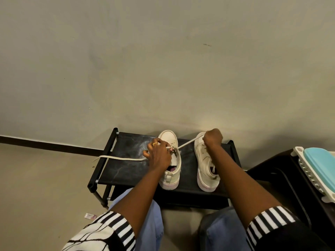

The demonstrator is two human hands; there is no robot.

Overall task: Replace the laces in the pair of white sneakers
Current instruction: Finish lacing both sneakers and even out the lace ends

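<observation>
On the black fabric-topped shoe rack [130, 165], the left hand [159, 154] clasps its grip round a white low-top sneaker [175, 175] at mid-rack, bracing it. The right hand [213, 138], its grip clenched on the flat cream lace [186, 143], draws it taut over the second white sneaker [205, 171] at the rack's right, apparently seating it through the eyelets.

— Can any text, brand or number be read?
— None can be read with certainty. A small packet [90, 216] is seen on the floor [36, 178], and pinkish print is carried on it, but the letters are too small to be made out.
— And elsewhere?
— A short dark mark [207, 45], like a line of tiny writing, is seen on the wall [163, 69]; it cannot be deciphered. On the white sneakers [204, 167] no legible brand is shown.
</observation>
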